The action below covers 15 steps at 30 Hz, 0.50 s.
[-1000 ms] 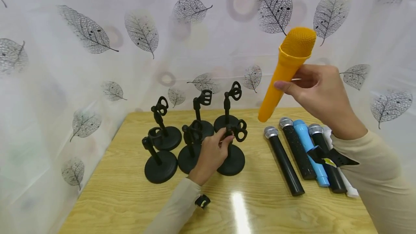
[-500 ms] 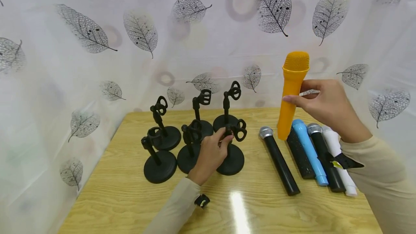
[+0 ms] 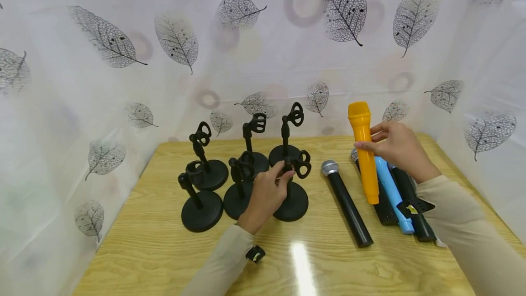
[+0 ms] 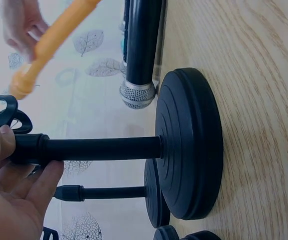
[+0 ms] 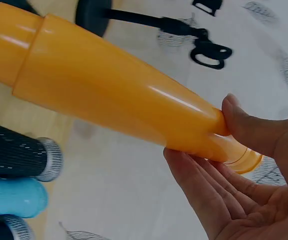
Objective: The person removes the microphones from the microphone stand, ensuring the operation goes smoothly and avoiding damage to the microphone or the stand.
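Note:
My right hand (image 3: 396, 150) pinches a yellow-orange microphone (image 3: 365, 159) near its head, thumb on one side and fingers on the other. The microphone hangs nearly upright in the air, head up, in front of the microphones lying at the right. In the right wrist view its smooth body (image 5: 118, 85) crosses the picture. With thumb and fingers, my left hand (image 3: 267, 191) grips the top of the front-right black microphone stand (image 3: 291, 202), just below its ring clip (image 3: 303, 164). That stand's round base (image 4: 189, 145) rests on the table in the left wrist view.
Several other black stands (image 3: 202, 211) stand left of and behind the gripped one. A black microphone with a silver head (image 3: 347, 204) lies right of the stands. Beyond it lie a speckled black microphone (image 3: 385, 209), a light-blue one (image 3: 392, 191) and more, partly hidden by my right arm.
My right hand has lowered the yellow-orange microphone, and its tilt has changed from leaning right to leaning slightly left at the head. The left hand stays on the stand.

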Tool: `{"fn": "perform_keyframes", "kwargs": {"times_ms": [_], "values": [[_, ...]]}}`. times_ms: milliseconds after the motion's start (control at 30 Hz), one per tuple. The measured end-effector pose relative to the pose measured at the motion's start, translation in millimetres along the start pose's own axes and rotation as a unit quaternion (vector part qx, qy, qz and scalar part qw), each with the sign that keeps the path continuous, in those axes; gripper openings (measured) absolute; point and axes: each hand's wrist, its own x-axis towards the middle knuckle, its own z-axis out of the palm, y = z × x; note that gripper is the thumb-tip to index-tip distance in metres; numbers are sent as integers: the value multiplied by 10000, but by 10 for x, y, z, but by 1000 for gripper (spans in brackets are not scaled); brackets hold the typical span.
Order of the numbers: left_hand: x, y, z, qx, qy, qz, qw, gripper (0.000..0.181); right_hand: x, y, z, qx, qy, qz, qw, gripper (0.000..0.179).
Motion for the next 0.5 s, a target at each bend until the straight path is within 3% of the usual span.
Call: {"fn": "perform_keyframes", "kwargs": {"times_ms": [433,500], "values": [[-7,16,-4,-15,26,8,10000,19,133,370,408,392,-748,478,9953,76],[-8,15,-1,-12,16,-8,10000,18,150,402,464,370,-846,501,9945,68]]}}
